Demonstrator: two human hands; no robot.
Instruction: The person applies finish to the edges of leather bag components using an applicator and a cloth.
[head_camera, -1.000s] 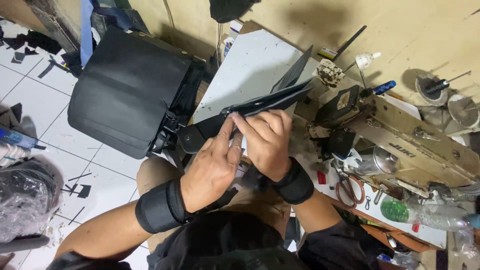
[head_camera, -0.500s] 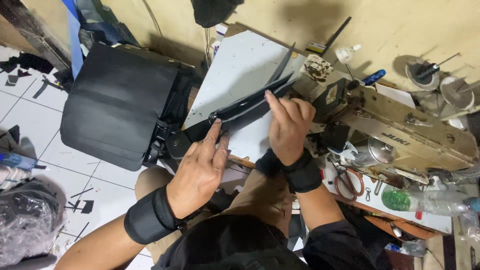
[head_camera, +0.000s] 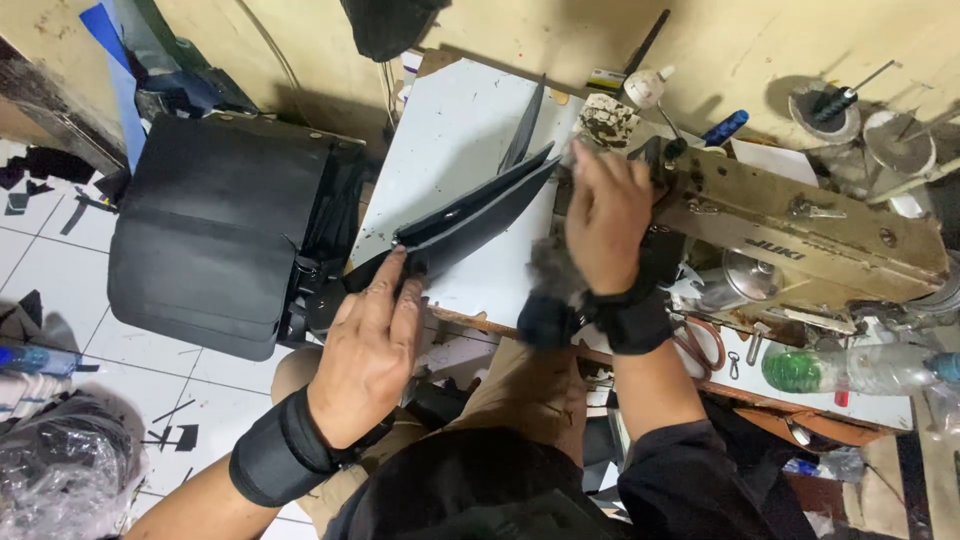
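Black leather piece (head_camera: 480, 215): long folded strip lying diagonally across the white work surface (head_camera: 450, 130), low end toward the person, high end near the sewing machine (head_camera: 800, 225). L. hand (head_camera: 370, 350): fingers extended and nearly flat, tips pressing on the strip's lower end; no closed grip. R. hand (head_camera: 605, 215): palm down, fingers loosely curled at the strip's upper end beside the machine head; blurred, so whether it grips anything cannot be told. Both wrists w/ black wristbands. Left of the strip: large black bag body (head_camera: 215, 235), hanging off the table edge, joined to the strip by dark hardware. Behind the r. hand: small white bottle (head_camera: 645, 85), blue-handled tool (head_camera: 725, 127). Right foreground: scissors (head_camera: 700, 345), green-tinted plastic bottle (head_camera: 850, 368). Floor: white tiles w/ black scraps.
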